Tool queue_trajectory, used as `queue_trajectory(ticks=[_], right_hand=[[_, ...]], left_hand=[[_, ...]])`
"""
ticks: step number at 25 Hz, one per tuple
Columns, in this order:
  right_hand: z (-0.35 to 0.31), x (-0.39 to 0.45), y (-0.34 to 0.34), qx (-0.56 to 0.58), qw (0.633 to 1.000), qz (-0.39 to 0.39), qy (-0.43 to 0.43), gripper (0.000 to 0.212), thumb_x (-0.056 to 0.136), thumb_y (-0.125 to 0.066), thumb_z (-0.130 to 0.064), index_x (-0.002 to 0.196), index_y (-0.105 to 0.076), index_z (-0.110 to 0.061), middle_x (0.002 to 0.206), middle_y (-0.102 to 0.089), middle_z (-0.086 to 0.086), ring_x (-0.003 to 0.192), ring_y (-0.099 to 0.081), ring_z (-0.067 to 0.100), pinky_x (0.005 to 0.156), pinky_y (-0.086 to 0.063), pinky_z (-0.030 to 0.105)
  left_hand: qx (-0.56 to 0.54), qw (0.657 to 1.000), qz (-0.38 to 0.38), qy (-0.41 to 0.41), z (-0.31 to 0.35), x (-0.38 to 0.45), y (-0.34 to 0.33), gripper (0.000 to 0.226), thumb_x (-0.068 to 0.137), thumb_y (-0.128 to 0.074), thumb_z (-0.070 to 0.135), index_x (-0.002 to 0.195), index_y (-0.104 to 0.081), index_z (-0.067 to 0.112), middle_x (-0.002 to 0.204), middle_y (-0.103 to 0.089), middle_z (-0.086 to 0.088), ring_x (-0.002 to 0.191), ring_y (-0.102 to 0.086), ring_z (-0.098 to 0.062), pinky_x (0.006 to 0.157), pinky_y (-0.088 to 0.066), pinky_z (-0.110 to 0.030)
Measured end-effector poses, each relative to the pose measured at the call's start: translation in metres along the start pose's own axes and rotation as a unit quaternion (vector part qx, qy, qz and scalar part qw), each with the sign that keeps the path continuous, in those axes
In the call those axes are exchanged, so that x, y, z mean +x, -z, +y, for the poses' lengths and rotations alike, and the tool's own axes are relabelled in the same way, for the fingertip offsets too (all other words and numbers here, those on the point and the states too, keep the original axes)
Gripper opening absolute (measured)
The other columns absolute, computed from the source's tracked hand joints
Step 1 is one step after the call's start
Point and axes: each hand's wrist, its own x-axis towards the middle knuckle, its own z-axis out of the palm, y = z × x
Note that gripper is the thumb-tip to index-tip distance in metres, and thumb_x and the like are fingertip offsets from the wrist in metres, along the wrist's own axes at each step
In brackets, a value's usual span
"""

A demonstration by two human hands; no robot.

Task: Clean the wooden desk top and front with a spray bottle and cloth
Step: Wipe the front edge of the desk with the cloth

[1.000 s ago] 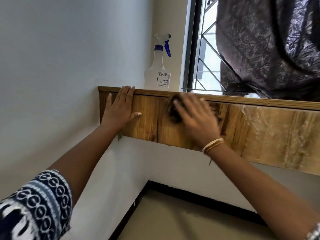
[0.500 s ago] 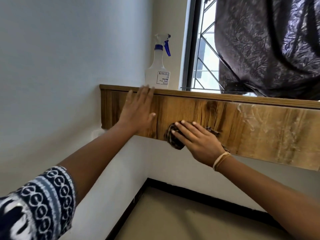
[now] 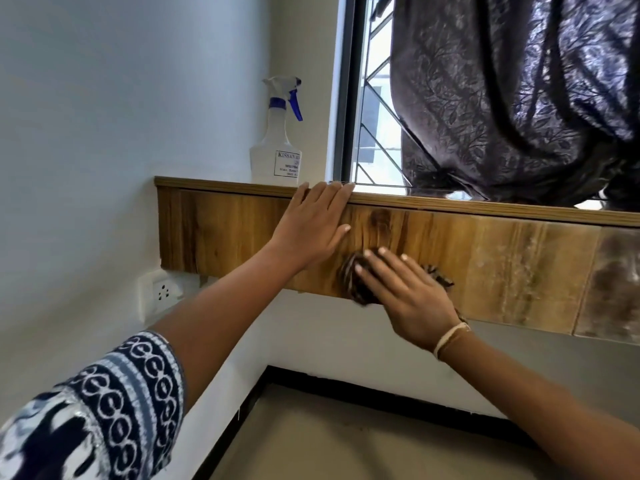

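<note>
The wooden desk front [image 3: 221,233] runs across the view, seen from below; its top surface is hidden except for the edge. My right hand [image 3: 405,299] presses a dark patterned cloth [image 3: 353,275] flat against the lower part of the front panel, fingers straight. My left hand [image 3: 315,223] lies flat on the panel just left of it, fingertips at the top edge. A white spray bottle [image 3: 275,150] with a blue trigger stands on the desk top in the left corner, apart from both hands. White streaks of spray cover the panel at right [image 3: 512,268].
A white wall [image 3: 104,98] closes the left side, with a wall socket [image 3: 161,292] just under the desk's left end. A window with a grille [image 3: 374,133] and a dark curtain [image 3: 519,98] rise behind the desk. Beige floor [image 3: 346,445] lies below.
My right hand wiped the cloth down from the top edge to the bottom of the panel and shifted right. My left hand slid right along the panel.
</note>
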Motion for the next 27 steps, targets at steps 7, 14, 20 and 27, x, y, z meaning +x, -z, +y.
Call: queue_trajectory(ticks=[7, 14, 20, 27], right_hand=[[0.094, 0.012, 0.035, -0.056, 0.974, 0.098, -0.195, 0.053, 0.094, -0.044, -0.011, 0.147, -0.042, -0.009, 0.154, -0.037, 0.017, 0.141, -0.037, 0.036, 0.113, -0.031, 0.049], [0.042, 0.000, 0.015, -0.017, 0.989, 0.052, -0.140, 0.061, 0.091, -0.048, -0.012, 0.151, -0.034, -0.009, 0.156, -0.032, 0.018, 0.145, -0.028, 0.038, 0.116, -0.025, 0.049], [0.082, -0.022, 0.032, -0.040, 0.999, -0.016, -0.005, 0.061, 0.093, -0.050, -0.017, 0.151, -0.034, -0.013, 0.157, -0.030, 0.015, 0.145, -0.030, 0.034, 0.117, -0.024, 0.048], [0.074, 0.002, 0.028, -0.034, 0.908, 0.152, -0.390, 0.051, 0.099, -0.045, -0.016, 0.148, -0.038, -0.006, 0.155, -0.033, 0.019, 0.144, -0.029, 0.036, 0.118, -0.025, 0.046]], left_hand=[[0.019, 1.000, 0.007, 0.005, 0.000, 0.001, -0.004, 0.058, 0.096, -0.037, 0.044, 0.144, -0.033, 0.012, 0.141, -0.044, -0.010, 0.131, -0.041, -0.028, 0.113, -0.028, -0.048], [-0.065, 0.996, 0.056, 0.026, 0.027, 0.026, 0.012, 0.032, 0.097, -0.048, 0.033, 0.115, -0.050, 0.006, 0.112, -0.056, -0.011, 0.102, -0.053, -0.025, 0.098, -0.039, -0.037], [-0.110, 0.992, 0.058, -0.013, 0.061, 0.039, -0.002, 0.040, 0.097, -0.043, 0.033, 0.131, -0.050, 0.013, 0.128, -0.058, -0.006, 0.119, -0.052, -0.024, 0.107, -0.035, -0.041], [-0.080, 0.991, 0.105, 0.008, 0.066, 0.034, -0.015, 0.043, 0.097, -0.041, 0.038, 0.132, -0.049, 0.015, 0.125, -0.057, -0.004, 0.117, -0.050, -0.023, 0.104, -0.033, -0.038]])
